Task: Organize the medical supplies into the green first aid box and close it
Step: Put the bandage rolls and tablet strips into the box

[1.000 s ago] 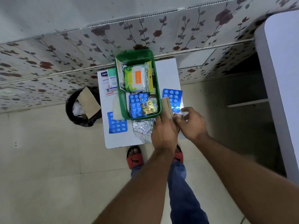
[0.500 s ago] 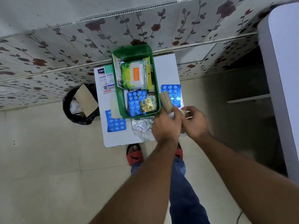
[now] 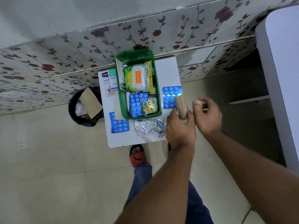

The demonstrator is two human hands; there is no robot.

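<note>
The green first aid box [image 3: 138,56] stands open on a small white table [image 3: 168,71]. Inside it lie a cotton swab pack [image 3: 136,79], a blue blister pack [image 3: 136,105], a gold strip and a small bottle. My left hand [image 3: 180,128] holds a tan bandage roll [image 3: 182,107] upright, just right of the box's near corner. My right hand [image 3: 206,113] holds a smaller tan tape roll [image 3: 197,103] beside it. On the table lie a blue blister pack [image 3: 170,97] at the right, another blue pack [image 3: 119,125] at the left, and crumpled silver strips [image 3: 148,126].
White and green cartons [image 3: 108,81] lie left of the box. A black bin [image 3: 85,107] with cardboard stands on the floor at the left. A white counter [image 3: 281,62] runs along the right. My foot in a red sandal [image 3: 137,156] is under the table's near edge.
Both hands have lifted from the table's right edge. The left now holds the bandage roll up in the air and the right has drawn apart from it with the small roll.
</note>
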